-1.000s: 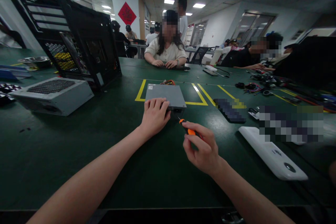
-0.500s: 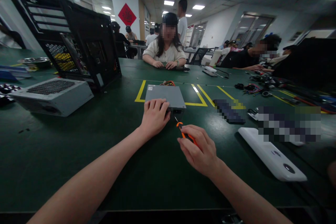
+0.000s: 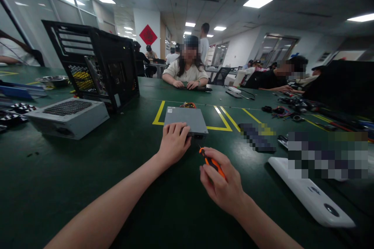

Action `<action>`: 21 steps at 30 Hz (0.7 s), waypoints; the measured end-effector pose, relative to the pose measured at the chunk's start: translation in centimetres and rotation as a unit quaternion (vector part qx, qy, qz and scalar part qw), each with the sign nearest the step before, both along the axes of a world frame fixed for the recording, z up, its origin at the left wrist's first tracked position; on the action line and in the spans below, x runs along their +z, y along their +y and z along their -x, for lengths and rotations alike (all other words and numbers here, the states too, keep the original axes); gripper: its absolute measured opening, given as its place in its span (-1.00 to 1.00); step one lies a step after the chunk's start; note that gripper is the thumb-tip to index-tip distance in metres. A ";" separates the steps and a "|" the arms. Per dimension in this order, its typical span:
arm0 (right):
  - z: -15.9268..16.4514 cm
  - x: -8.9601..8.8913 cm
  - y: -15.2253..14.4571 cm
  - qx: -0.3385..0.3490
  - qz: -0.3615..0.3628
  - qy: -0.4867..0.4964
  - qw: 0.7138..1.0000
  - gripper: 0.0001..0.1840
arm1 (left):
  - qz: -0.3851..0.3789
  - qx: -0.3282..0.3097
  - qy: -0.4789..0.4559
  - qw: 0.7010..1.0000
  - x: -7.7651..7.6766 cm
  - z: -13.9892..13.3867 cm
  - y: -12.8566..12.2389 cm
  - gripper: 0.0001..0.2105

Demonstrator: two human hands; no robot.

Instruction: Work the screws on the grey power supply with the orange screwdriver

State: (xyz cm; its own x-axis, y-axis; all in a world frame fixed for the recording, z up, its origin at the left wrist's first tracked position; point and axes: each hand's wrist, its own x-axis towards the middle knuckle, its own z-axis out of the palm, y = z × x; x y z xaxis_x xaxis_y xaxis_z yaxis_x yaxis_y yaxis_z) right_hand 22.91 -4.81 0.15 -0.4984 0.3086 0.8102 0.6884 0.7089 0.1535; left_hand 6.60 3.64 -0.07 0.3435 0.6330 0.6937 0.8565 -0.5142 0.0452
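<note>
A flat grey metal box (image 3: 187,120) lies on the green table inside a yellow taped outline (image 3: 159,113), with coloured wires at its far end. My left hand (image 3: 173,144) rests on its near left corner, fingers curled over the edge. My right hand (image 3: 222,183) grips an orange and black screwdriver (image 3: 212,161), whose tip points toward the box's near side, a short way from it.
A black computer case (image 3: 96,66) and a grey power supply unit (image 3: 68,116) stand at the left. A white device (image 3: 309,196) lies at the right near cables (image 3: 280,111). People sit across the table; one rests both hands on it.
The view has tilted upward, so everything sits lower in the frame. My right hand with the screwdriver has drawn slightly back and left. My left hand stays on the box.
</note>
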 end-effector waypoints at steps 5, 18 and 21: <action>-0.1 -0.1 0.0 0.004 -0.008 -0.013 1.000 -0.68 | -0.001 -0.006 0.001 1.000 0.1 0.0 0.0 -0.76; 0.3 0.2 -0.1 0.012 -0.009 0.015 1.000 -0.75 | -0.001 0.000 -0.009 1.000 -0.1 -0.1 0.0 -0.75; 0.3 0.3 -0.3 0.031 -0.029 -0.012 0.999 -0.73 | -0.002 0.000 -0.011 1.000 -0.1 -0.1 0.0 -0.75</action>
State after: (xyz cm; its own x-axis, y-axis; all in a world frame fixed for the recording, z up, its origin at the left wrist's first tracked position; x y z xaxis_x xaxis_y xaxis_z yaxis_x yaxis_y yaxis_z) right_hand 22.59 -5.06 0.43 -0.5339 0.2285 0.8141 0.6390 0.7396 0.2114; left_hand 6.68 3.66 -0.16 0.3279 0.6299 0.7040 0.8555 -0.5141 0.0615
